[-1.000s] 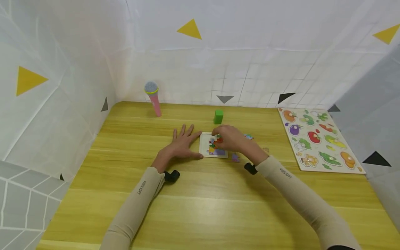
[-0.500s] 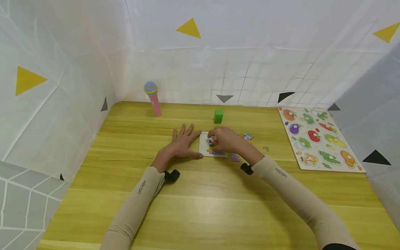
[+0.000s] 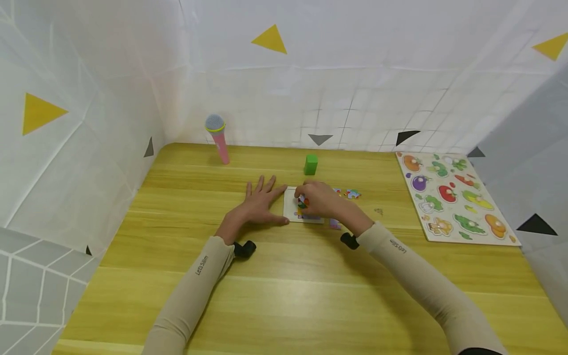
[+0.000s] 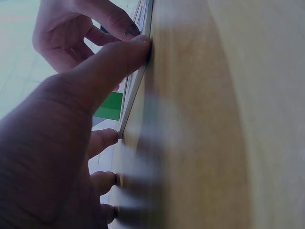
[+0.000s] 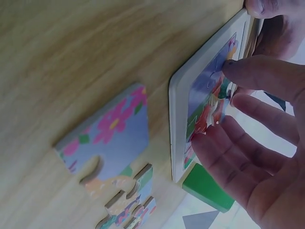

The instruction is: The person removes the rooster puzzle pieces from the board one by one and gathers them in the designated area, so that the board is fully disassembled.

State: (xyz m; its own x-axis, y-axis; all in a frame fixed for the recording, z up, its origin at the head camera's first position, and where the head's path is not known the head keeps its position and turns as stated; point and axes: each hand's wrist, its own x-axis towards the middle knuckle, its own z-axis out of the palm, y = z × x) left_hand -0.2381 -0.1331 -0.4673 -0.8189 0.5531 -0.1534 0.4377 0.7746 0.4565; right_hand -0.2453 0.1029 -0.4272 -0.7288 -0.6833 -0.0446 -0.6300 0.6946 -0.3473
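A small jigsaw puzzle board (image 3: 290,204) with a pale rim lies flat on the table, its picture partly filled with colourful pieces. My left hand (image 3: 257,207) is spread on the table at its left, thumb and index fingertip touching the board's edge. Over the picture, my right hand (image 3: 323,198) pinches a puzzle piece between thumb and index finger; the piece is mostly hidden. Its other fingertips rest on the picture in the right wrist view. Beside the board lie loose pieces: a lilac one with pink flowers (image 5: 116,126) and a blue multicoloured one (image 3: 352,194).
Behind the board stands a green block (image 3: 310,165). A pink toy microphone (image 3: 221,145) stands at the back left. At the right lies a vegetable peg puzzle (image 3: 457,199). White sheeting (image 3: 355,79) rises behind the wooden table (image 3: 284,296).
My right hand has shifted slightly left over the board, uncovering more of the loose pieces on its right. My left hand stays in place.
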